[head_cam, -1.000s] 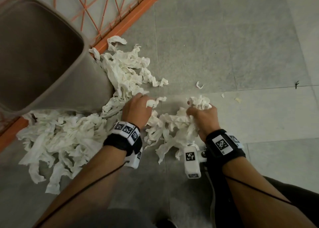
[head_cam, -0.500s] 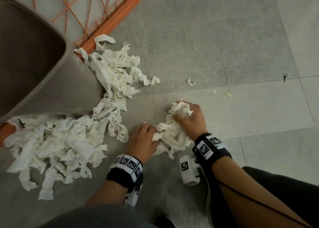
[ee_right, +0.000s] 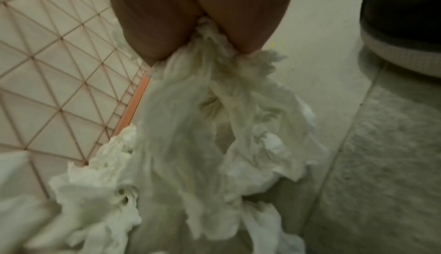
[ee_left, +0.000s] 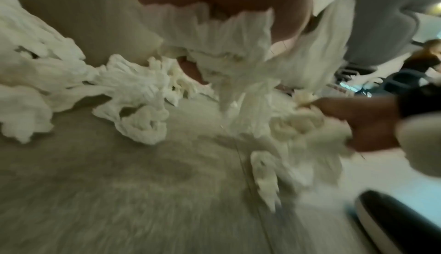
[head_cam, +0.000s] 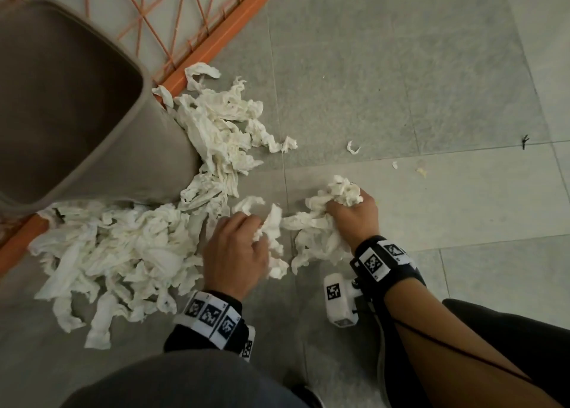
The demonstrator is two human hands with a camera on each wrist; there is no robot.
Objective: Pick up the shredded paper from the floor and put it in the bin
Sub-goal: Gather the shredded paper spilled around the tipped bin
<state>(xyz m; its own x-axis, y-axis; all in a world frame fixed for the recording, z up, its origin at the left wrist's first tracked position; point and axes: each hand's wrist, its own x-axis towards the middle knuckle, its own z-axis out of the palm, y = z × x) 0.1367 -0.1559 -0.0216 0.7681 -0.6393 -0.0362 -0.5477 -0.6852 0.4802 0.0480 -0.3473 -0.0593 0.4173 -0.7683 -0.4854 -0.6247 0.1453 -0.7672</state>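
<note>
White shredded paper (head_cam: pixel 123 253) lies in a long heap on the grey floor, running along the brown bin (head_cam: pixel 61 99) at the upper left. My right hand (head_cam: pixel 351 213) grips a crumpled bunch of paper (head_cam: pixel 324 222) just right of centre; strips of that bunch (ee_right: pixel 203 126) hang from the fist in the right wrist view. My left hand (head_cam: pixel 243 244) sits beside it, fingers curled round a strip of paper (head_cam: pixel 271 225). In the blurred left wrist view the strip (ee_left: pixel 238 60) hangs from the fingers.
An orange mesh fence (head_cam: pixel 191 22) with an orange bottom rail runs diagonally behind the bin. Small paper scraps (head_cam: pixel 353 147) lie on the tiles further right. My knee (head_cam: pixel 185 383) and a dark shoe (ee_right: pixel 401 13) are close below the hands.
Both hands have raked paper together, first drawing back, then shifting forward. The left hand, flat against the bunch half a second ago, now has its fingers curled round a strip.
</note>
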